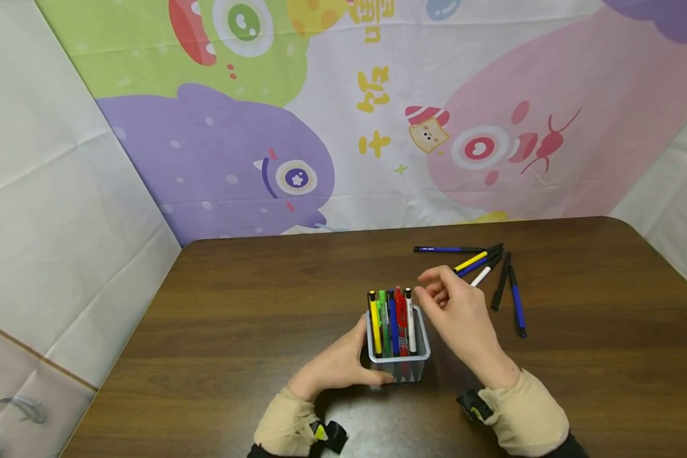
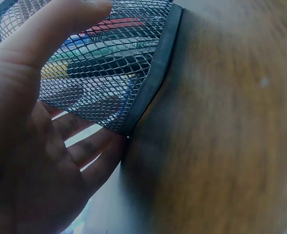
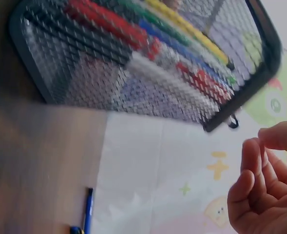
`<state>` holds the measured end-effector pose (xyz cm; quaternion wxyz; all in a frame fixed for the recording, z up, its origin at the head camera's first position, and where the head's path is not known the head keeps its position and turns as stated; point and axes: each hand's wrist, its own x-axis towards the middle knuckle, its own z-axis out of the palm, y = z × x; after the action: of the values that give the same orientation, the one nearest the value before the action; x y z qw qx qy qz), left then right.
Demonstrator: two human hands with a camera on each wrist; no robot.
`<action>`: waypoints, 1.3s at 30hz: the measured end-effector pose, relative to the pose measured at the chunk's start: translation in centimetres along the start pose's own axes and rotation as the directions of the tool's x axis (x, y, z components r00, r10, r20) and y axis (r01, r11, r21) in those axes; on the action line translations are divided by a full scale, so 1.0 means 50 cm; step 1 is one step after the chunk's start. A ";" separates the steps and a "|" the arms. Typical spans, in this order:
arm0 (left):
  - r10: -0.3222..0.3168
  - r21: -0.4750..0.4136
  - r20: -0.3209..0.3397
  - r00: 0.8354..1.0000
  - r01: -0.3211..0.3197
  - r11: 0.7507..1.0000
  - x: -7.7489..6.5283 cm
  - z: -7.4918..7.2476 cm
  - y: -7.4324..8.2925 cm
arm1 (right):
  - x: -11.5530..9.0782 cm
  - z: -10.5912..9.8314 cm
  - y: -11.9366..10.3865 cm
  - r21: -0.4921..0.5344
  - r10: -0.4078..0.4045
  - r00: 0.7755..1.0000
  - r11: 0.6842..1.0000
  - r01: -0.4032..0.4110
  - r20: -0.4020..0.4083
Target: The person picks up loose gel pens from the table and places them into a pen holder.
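A mesh pen holder (image 1: pixel 401 369) stands upright on the table, with several markers in it: a yellow one (image 1: pixel 375 324), green, blue, a red one (image 1: pixel 401 321) and a white one (image 1: pixel 410 321). My left hand (image 1: pixel 343 359) grips the holder from its left side, thumb across the near face; in the left wrist view its fingers (image 2: pixel 97 151) curve around the mesh near the base. Just right of the holder's rim, my right hand (image 1: pixel 460 315) hovers with nothing in it. Its fingers are loosely bent, and the right wrist view shows thumb and forefinger tips (image 3: pixel 253 146) close together.
Several loose markers lie behind and right of my right hand: a blue one (image 1: pixel 449 249) at the back, a yellow one (image 1: pixel 471 261), a white one (image 1: pixel 481 276), a black one (image 1: pixel 500 283) and another blue one (image 1: pixel 517 302). A patterned cloth (image 1: pixel 372 191) hangs behind the table.
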<state>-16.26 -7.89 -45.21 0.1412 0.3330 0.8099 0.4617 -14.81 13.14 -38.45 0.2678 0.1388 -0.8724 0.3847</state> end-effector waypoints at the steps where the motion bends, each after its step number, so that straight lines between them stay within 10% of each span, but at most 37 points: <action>1: -0.006 0.005 -0.001 1.000 0.006 1.000 0.000 0.000 0.000 | 0.002 -0.004 0.003 -0.007 0.000 1.000 1.000 -0.001 -0.019; 16: -0.025 0.004 0.004 1.000 0.025 1.000 -0.001 -0.001 0.002 | 0.028 -0.090 0.075 -0.104 0.145 0.979 0.982 -0.160 -0.145; 34: -0.037 0.010 0.005 0.999 0.037 0.999 -0.003 -0.002 0.004 | 0.013 -0.150 0.177 -0.285 0.380 0.925 0.889 -0.358 0.022; 39: -0.045 0.009 0.003 0.999 0.045 0.999 -0.003 -0.002 0.002 | 0.006 -0.153 0.194 -0.333 0.462 0.879 0.853 -0.403 0.119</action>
<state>-16.14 -8.02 -45.09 0.1513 0.3161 0.8190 0.4544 -16.65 25.31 -39.78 0.1054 -0.0668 -0.9507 0.2838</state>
